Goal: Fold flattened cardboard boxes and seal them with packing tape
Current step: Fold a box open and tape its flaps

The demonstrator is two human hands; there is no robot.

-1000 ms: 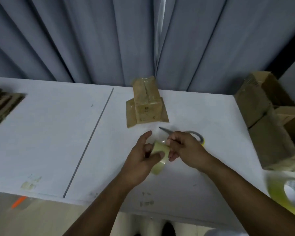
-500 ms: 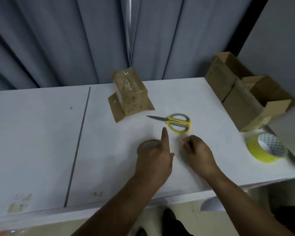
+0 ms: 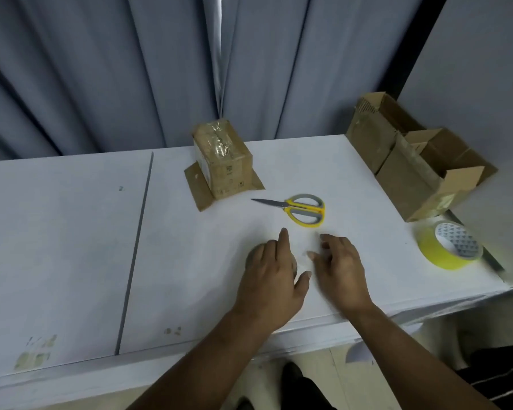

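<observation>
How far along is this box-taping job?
One small box stands taped across its top, bottom flaps splayed. In hand: the left hand rests on a clear tape roll; the right hand holds nothing. Left: the open boxes at right look unsealed.

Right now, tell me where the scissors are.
In the head view, the scissors lie on the white table just right of the taped box, beyond the right hand, touching neither.

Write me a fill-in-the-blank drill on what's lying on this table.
The scissors have grey and ____ handles.
The small box behind the scissors is sealed on top with clear ____.
The yellow tape roll lies to the ____ of the scissors.
Missing words: yellow; tape; right.
</observation>
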